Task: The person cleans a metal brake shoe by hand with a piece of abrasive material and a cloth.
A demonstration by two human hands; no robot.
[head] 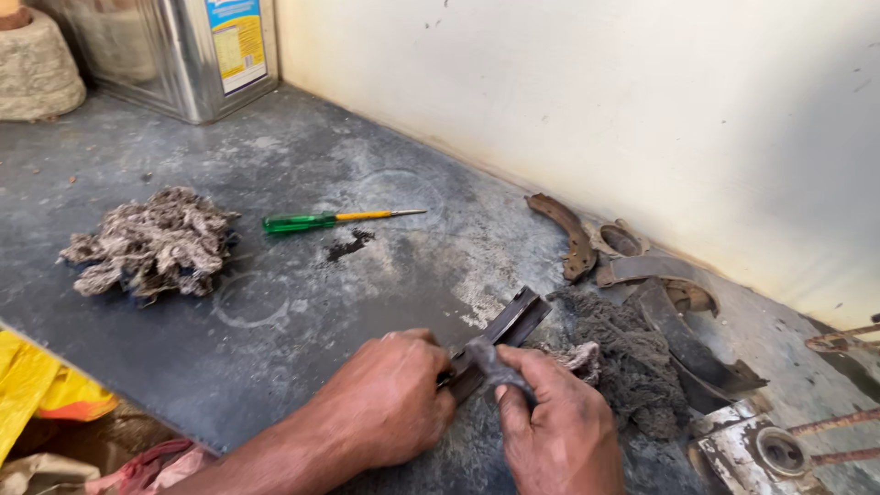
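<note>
Head view, items as I log them: my left hand [390,399] has its fingers clamped on the near end of a dark metal bar [510,327] lying on the grey bench [302,147]. My right hand [550,417] pinches a grey rag [492,360] against the bar. Beside them: greasy cloth heap [632,367], rusty curved brake shoes [573,234]. Farther off: green-handled screwdriver [335,219], wad of cotton waste [151,243], metal tin [197,50].
</note>
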